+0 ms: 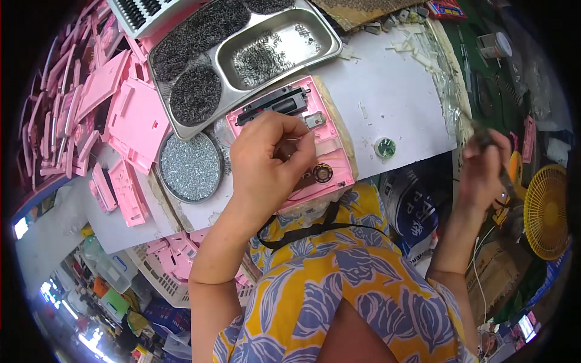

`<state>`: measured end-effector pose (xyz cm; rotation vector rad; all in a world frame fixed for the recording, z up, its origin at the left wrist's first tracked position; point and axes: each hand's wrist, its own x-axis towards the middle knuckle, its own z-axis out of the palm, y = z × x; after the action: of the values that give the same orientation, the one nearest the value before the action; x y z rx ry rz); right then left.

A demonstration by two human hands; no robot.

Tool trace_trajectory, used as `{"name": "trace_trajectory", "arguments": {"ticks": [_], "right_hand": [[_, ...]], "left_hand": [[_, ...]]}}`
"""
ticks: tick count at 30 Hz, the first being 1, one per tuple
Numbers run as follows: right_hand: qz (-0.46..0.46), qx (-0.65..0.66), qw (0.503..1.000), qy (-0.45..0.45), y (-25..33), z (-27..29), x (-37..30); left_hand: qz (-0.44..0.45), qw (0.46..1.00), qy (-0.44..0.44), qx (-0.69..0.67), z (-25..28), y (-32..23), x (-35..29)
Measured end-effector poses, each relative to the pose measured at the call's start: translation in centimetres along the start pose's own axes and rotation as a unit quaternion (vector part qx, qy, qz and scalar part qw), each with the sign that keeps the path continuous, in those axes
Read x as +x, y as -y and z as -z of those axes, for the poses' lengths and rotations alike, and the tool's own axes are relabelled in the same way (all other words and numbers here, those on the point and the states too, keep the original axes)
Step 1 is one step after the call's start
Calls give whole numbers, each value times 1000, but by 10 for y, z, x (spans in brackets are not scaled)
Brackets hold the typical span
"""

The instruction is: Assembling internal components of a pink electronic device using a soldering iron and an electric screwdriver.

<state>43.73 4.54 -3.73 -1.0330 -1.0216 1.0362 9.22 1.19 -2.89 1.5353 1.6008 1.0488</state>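
My left hand (272, 160) is over a pink plastic housing (302, 193) on the worktable, its thumb and fingertips drawn together. Whatever they may pinch is hidden. Inside the housing sit a black mechanism (275, 106), a small metal motor (315, 120) and a round black part with a coppery ring (322, 173). Out at the right, beyond the table edge, my right hand (484, 172) is closed around a dark, elongated tool (482, 137). The tool is blurred, so its kind is unclear.
A metal tray (233, 97) of dark springs lies behind the housing. Left of it stand a round dish (190, 166) of small silvery screws and a heap of pink panels (136, 124). A green round piece (385, 147) lies on the white sheet. A yellow fan (546, 204) stands far right.
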Motion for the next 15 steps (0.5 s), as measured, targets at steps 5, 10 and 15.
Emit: {"name": "trace_trajectory", "arguments": {"ticks": [5,10,15], "right_hand": [[-7,-134,977,163,-6,-58,-20],[-9,-63,975,212,-14,-68,-22],[16,-108,959,261,-21,-74,-28]], "left_hand": [[-75,994,11,80,-1,7,4],[-61,991,12,120,-1,3,4],[-170,954,-54,240,-11,14,8]]}}
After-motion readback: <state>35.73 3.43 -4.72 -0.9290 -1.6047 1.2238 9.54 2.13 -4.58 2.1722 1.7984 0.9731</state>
